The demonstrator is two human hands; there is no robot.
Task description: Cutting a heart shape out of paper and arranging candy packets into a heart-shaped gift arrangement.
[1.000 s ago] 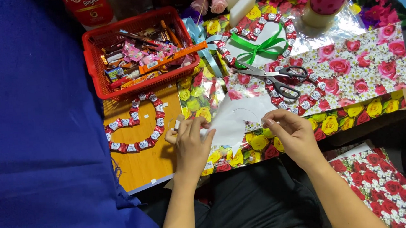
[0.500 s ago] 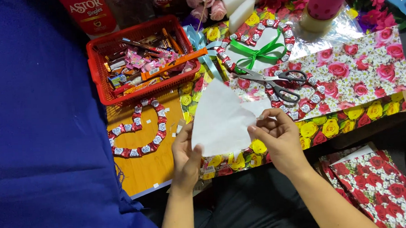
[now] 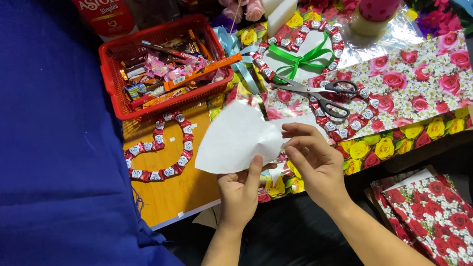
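A white piece of paper (image 3: 235, 139), folded or curved, is lifted off the wooden table (image 3: 175, 191). My left hand (image 3: 242, 190) pinches its lower edge from below with the thumb up. My right hand (image 3: 311, 159) holds its right edge between thumb and fingers. Under the hands lie sheets of flowered wrapping paper (image 3: 405, 93). Black-handled scissors (image 3: 320, 95) rest on that paper just beyond my right hand.
A red basket (image 3: 119, 103) of wrapped sweets stands at the back left. A heart ring of red wrapped sweets (image 3: 160, 152) lies on the wood; another with a green ribbon (image 3: 299, 58) sits further back. Blue cloth (image 3: 46, 157) covers the left. More rose paper (image 3: 442, 220) lies lower right.
The white paper was lying on the table under both hands; it has been picked up and turned, and now hangs in front of me between both hands.
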